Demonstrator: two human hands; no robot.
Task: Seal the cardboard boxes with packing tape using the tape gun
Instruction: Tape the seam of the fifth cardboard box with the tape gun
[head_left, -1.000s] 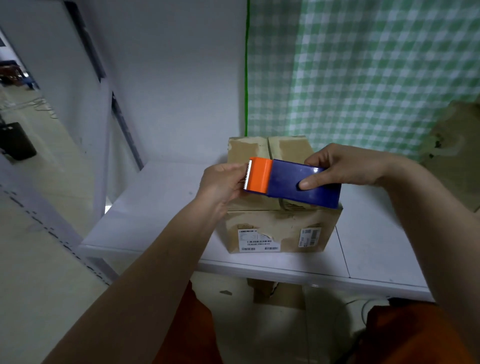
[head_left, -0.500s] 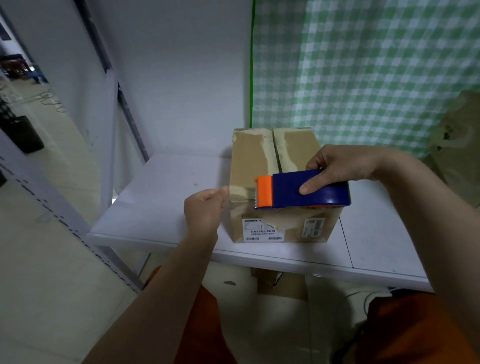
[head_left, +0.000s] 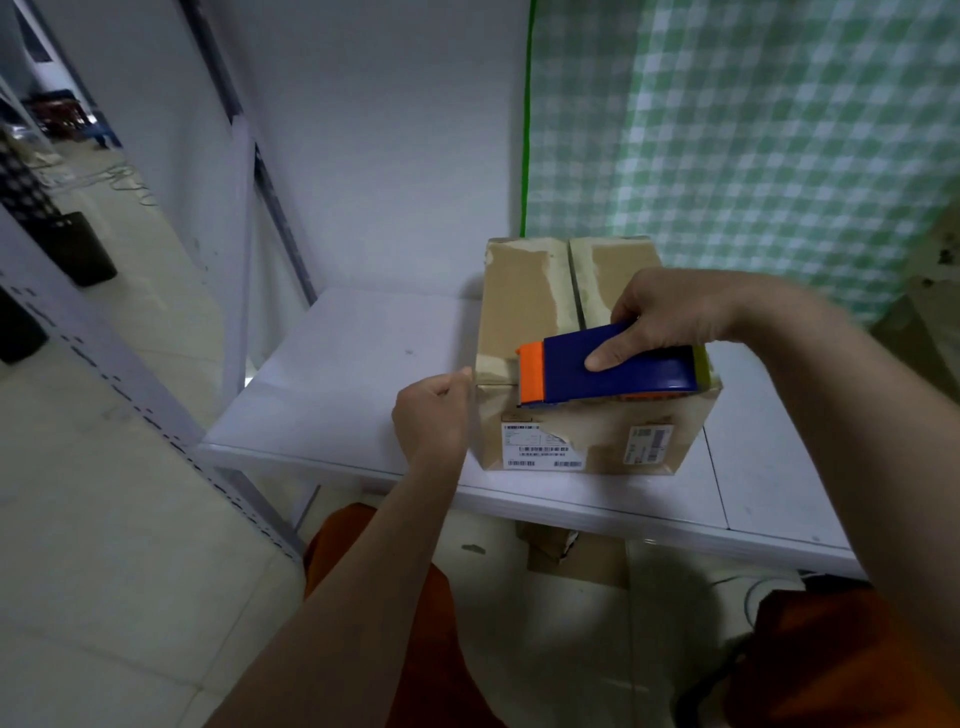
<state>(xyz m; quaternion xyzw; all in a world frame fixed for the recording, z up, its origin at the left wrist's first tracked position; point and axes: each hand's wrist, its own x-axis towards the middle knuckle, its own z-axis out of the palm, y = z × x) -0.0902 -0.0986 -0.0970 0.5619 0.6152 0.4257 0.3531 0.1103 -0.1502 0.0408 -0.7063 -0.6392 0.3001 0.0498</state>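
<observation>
One cardboard box (head_left: 524, 306) sits on the white table (head_left: 337, 384), flaps closed, shipping labels (head_left: 540, 447) on its near face. My right hand (head_left: 670, 317) wraps its grip round the tape gun (head_left: 608, 371) — blue body, orange cutter end — held at the box's near top edge. My left hand (head_left: 434, 413) is curled just beside the box's near-left corner, fingertips pinched together — possibly on a tape end, though none shows clearly. A green checked curtain (head_left: 753, 145) hangs behind.
</observation>
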